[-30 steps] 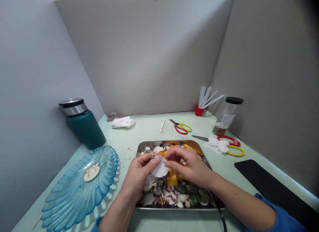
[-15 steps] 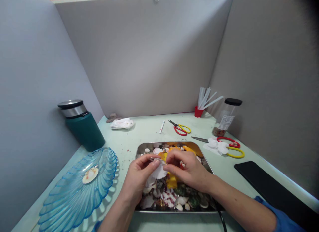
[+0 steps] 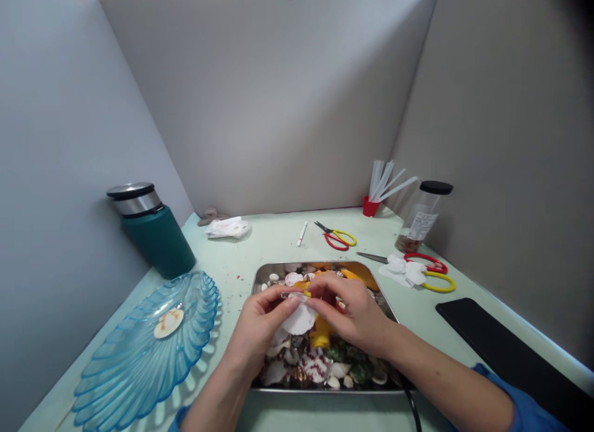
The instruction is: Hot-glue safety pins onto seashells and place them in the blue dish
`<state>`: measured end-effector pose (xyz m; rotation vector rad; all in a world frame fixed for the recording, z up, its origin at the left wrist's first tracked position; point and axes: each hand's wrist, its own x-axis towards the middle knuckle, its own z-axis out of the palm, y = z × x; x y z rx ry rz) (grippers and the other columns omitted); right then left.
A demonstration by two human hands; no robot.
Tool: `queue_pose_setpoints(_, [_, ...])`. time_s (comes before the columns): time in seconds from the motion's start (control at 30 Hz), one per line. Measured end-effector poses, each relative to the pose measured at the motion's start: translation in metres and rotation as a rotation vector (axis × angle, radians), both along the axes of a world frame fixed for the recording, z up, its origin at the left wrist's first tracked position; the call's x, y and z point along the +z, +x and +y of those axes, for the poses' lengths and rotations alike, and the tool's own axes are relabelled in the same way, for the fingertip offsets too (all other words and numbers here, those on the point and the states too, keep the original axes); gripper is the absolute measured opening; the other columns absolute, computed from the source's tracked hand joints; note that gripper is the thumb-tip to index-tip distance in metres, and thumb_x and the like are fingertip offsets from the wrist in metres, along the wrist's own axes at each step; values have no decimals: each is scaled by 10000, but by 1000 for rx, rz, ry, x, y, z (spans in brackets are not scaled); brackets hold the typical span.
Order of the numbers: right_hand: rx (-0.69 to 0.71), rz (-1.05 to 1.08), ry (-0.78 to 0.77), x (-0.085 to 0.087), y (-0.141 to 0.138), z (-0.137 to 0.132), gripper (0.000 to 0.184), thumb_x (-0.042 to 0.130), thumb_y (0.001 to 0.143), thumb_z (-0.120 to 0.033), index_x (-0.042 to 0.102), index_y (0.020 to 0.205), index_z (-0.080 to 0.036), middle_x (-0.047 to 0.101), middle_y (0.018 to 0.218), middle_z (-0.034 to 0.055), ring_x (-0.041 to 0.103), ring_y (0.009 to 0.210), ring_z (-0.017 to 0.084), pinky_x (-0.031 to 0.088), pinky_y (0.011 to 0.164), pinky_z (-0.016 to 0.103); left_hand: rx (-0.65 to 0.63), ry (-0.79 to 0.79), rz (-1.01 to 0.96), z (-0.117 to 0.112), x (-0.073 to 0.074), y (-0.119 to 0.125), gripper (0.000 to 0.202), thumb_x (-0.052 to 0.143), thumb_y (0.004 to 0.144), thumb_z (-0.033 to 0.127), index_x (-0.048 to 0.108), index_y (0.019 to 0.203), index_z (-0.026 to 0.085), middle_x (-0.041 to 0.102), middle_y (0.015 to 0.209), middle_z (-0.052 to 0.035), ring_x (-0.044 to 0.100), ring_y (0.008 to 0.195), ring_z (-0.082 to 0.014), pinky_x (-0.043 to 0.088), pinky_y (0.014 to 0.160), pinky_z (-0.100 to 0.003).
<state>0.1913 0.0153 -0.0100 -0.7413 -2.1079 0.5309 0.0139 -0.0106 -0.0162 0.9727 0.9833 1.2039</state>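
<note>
A white scallop shell [image 3: 299, 319] is held over a metal tray [image 3: 325, 392] full of shells. My left hand [image 3: 262, 317] pinches its left edge between thumb and fingers. At the shell's upper right edge, the thumb and forefinger of my right hand [image 3: 350, 308] are closed. A small shiny strip [image 3: 293, 294] lies along the shell's top edge by the fingertips; its kind is unclear. Beneath my right hand is a yellow tool [image 3: 320, 336], mostly hidden, perhaps a glue gun.
Left of the tray stands a blue shell-shaped glass dish [image 3: 139, 370] with one scallop shell [image 3: 168, 324], and a teal bottle [image 3: 158, 243]. Two scissors [image 3: 341, 239], a marker [image 3: 302, 234], a red cup [image 3: 370, 207] of translucent sticks, a jar [image 3: 417, 224] and a black slab [image 3: 492, 339] lie around.
My right fingertips have come closer together at the shell's edge. The shell now faces the camera a little more. The view has shifted slightly.
</note>
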Motion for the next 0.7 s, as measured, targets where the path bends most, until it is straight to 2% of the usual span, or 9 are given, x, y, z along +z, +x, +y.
queue_pose_setpoints(0.17, [23,-18,105,-3,1,1,61,512,887,-153,567,895,-178,618,793,20,546,700,126,405,651,236,-5,7,17,0,0,0,200,786,648,239,743,831,172,740,808,-30,624,694,-127,477,652,-195])
queue_pose_setpoints(0.3, [21,-37,84,-4,1,2,72,502,896,-162,570,908,-182,620,796,25,552,706,135,411,657,245,14,23,53,-1,0,0,174,737,708,289,736,824,159,730,784,-34,618,702,-138,467,655,-205])
queue_pose_setpoints(0.43, [49,-29,89,-2,1,1,64,515,901,-196,572,933,-191,630,803,30,556,700,142,423,655,248,1,-3,25,-1,-1,-2,199,722,720,327,720,793,142,690,676,-23,590,607,-131,446,582,-213])
queue_pose_setpoints(0.57, [113,-28,77,1,2,-1,150,509,905,-179,566,1043,-195,655,912,46,586,779,146,438,710,248,-29,-14,-8,-2,-1,-4,190,730,714,316,696,725,129,654,638,-12,546,557,-102,415,544,-197])
queue_pose_setpoints(0.7, [154,-42,46,3,3,-3,188,500,903,-156,567,1075,-194,658,948,43,594,809,140,436,726,235,-71,-5,-19,-3,1,-5,179,726,722,299,686,692,127,621,621,-2,522,547,-87,401,535,-187])
